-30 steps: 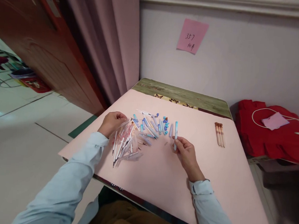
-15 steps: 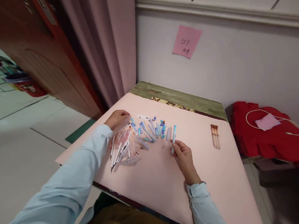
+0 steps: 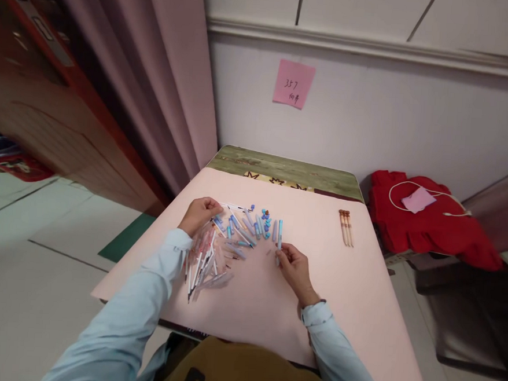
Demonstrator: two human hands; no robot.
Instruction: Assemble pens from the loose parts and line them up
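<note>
Upright in the fingers of my right hand (image 3: 294, 269) is a light blue pen barrel (image 3: 280, 232), gripped near its lower end over the paper. My left hand (image 3: 200, 216) is pinched closed at the left ends of some white pen refills (image 3: 236, 207); what its fingertips hold, if anything, I cannot make out. Between the hands lie loose blue and lilac pen barrels (image 3: 258, 225) and small blue caps (image 3: 267, 221). Below my left hand spreads a pile of white refills (image 3: 196, 273) with pinkish and clear pen parts. A lilac barrel (image 3: 274, 230) lies just left of the held one.
Three brown-topped pens (image 3: 346, 228) lie side by side at the right of the pink-papered table (image 3: 246, 306). Red cloth (image 3: 408, 224) with a white cable and pink paper sits beyond the right edge. A pink note (image 3: 293, 84) is on the wall; a curtain hangs at left.
My left hand has moved slightly toward the white refills at the back. My right hand still holds the blue barrel upright. The whole view has shifted with my head.
</note>
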